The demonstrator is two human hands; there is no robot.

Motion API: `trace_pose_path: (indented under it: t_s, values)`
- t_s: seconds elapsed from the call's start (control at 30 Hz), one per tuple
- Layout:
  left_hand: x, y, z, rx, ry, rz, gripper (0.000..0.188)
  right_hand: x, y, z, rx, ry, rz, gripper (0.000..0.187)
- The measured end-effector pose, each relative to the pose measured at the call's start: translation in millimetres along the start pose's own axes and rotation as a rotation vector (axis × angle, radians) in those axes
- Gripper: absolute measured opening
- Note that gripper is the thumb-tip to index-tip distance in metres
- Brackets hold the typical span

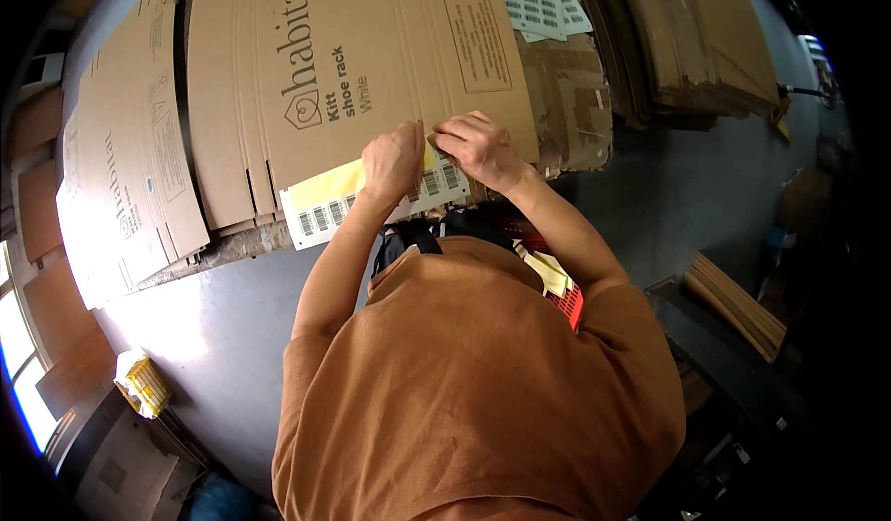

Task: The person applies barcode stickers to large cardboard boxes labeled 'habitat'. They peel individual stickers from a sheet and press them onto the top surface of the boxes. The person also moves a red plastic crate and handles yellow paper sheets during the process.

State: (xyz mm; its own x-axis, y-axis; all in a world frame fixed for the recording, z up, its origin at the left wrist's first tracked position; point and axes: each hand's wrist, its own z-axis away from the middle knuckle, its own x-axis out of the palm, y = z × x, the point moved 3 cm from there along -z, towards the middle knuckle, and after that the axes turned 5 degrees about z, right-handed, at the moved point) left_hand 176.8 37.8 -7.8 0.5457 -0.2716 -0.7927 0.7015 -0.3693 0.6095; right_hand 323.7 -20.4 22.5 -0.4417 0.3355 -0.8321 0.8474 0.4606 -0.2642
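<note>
A sheet of barcode labels (325,213), white with a bare yellow band along its far side, lies over the near edge of a flat brown printed carton (399,57). My left hand (394,161) is closed at the middle of this sheet, its thumb and fingers pinched together. Right beside it, my right hand (480,150) is also closed, fingertips pinching at the sheet's far edge. The two sets of fingertips almost meet. What exactly lies between them is too small to make out, and my hands cover the middle of the sheet.
Another flat carton (139,150) lies to the left. More label sheets (543,1) rest at the far right of the stack, beside a pile of folded cardboard (687,38). A red basket (566,308) with yellowish paper is by my right side; a yellow basket (142,386) stands lower left.
</note>
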Motion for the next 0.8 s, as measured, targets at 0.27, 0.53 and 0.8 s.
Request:
trace_pose_path:
  t_s: [0.27, 0.53, 0.8]
  values:
    - [0.9, -4.6, -11.7, -0.007, -0.012, 0.014, 0.038, 14.6, 15.2, -14.1, 0.134, -0.033, -0.098, 0.017]
    - [3.8, -10.6, -18.7, -0.001, -0.016, 0.035, 0.037, 22.8, 19.4, -9.7, 0.085, -0.095, -0.074, 0.022]
    - [6.4, -13.4, -24.1, -0.042, -0.014, 0.029, 0.035, 22.9, 22.7, -10.7, 0.075, -0.041, -0.061, 0.017]
